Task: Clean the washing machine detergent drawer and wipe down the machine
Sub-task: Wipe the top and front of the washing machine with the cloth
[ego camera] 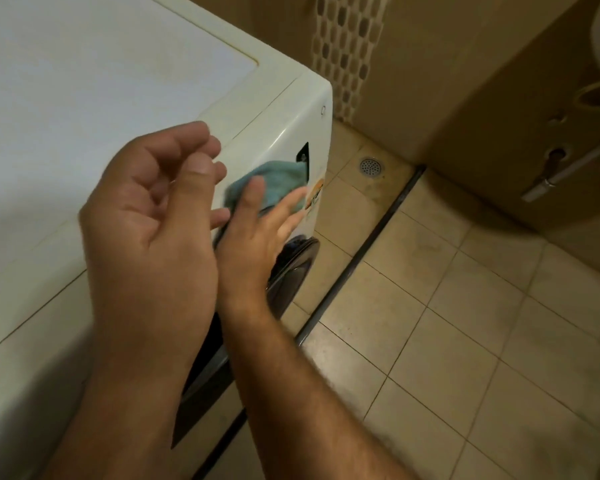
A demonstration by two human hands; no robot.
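While right hand (pixel 253 244) presses cloth (pixel 274 183), washing machine (pixel 264 109)

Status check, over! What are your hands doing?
Right hand presses teal cloth on washer front. Left hand free, loosely curled. Nothing blocking.

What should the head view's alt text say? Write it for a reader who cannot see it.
A person's right hand presses a teal cloth with straight fingers against the front panel of a white washing machine. The left hand hovers empty above the machine's top edge, fingers loosely curled. Beige floor tiles and a round metal floor drain lie beyond.
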